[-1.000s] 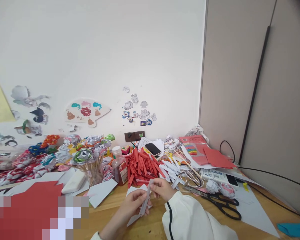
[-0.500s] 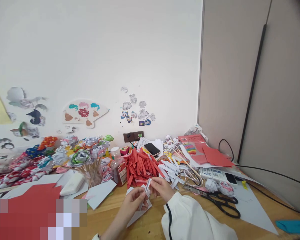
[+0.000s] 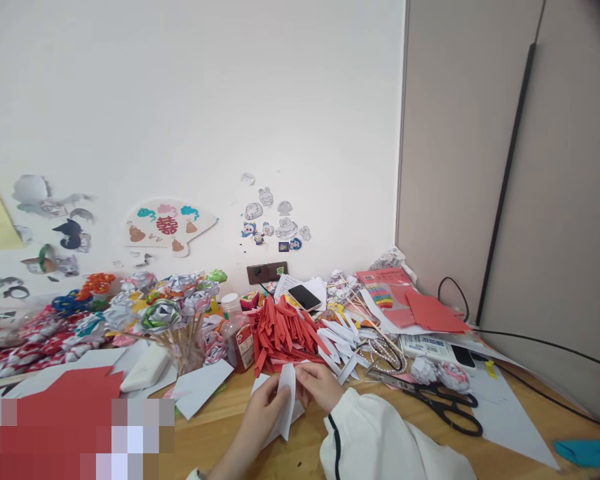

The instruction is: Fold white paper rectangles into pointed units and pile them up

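Head view: folded white paper held close to the red strip pile

A folded white paper (image 3: 291,395) is held up by two hands, just in front of the pile of red strips (image 3: 285,337). It is pinched low down by the thumb and fingers of the left hand (image 3: 266,405). Its top edge is nipped by the fingertips of the right hand (image 3: 321,385), which are bent in close; the lower fingers of that hand are partly hidden. Another white sheet (image 3: 299,412) is seen under the hands, flat on the wooden table (image 3: 215,440), in front of the red pile.

A bottle (image 3: 240,341) with a white cap is stood just left of the red pile. Farther left of it, thin sticks (image 3: 193,337) are bunched together near big paper flowers (image 3: 163,313). A heap of white strips (image 3: 340,341) is spread against the right side of the red pile. A phone (image 3: 305,298) is set down behind it. Black-handled scissors (image 3: 447,407) are laid well to its right, near two crumpled paper balls (image 3: 453,378).
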Available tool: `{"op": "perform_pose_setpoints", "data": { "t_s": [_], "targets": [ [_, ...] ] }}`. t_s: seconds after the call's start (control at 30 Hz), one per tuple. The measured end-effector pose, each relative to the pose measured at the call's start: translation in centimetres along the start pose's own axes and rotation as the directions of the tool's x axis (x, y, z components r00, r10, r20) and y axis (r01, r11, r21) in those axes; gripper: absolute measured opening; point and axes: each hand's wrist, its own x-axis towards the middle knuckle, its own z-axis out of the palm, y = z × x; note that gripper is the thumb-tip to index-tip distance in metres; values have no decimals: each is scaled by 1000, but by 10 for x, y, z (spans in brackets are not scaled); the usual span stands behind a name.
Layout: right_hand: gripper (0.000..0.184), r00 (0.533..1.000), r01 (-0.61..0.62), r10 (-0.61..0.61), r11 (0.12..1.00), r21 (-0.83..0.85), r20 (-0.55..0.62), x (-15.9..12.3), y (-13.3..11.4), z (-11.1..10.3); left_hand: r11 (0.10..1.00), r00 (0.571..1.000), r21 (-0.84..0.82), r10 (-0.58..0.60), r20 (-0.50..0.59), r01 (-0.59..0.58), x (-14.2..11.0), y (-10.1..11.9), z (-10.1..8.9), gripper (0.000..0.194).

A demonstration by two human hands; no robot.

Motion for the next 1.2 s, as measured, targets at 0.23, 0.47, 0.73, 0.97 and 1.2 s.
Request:
{"op": "perform_pose_setpoints", "data": {
  "t_s": [0.23,0.47,0.73,0.97,1.2],
  "targets": [
    [45,995,-69,72,997,44,-69,3,7,-4,991,1000,136,15,-18,-12,-2,0,-1,32],
    [43,991,-59,59,998,7,-124,1,2,0,990,998,139,-8,-67,17,-1,-4,1,30],
    [33,969,-27,25,1000,-6,-245,1,3,3,998,998,68,-7,-63,11,-1,-1,4,35],
    [34,976,-59,65,998,33,-210,2,5,0,997,999,67,-42,-20,43,-3,4,4,33],
    [32,981,-58,65,997,42,-181,0,-1,0,993,998,109,-39,-45,43,-3,5,4,29]
  ]
}}
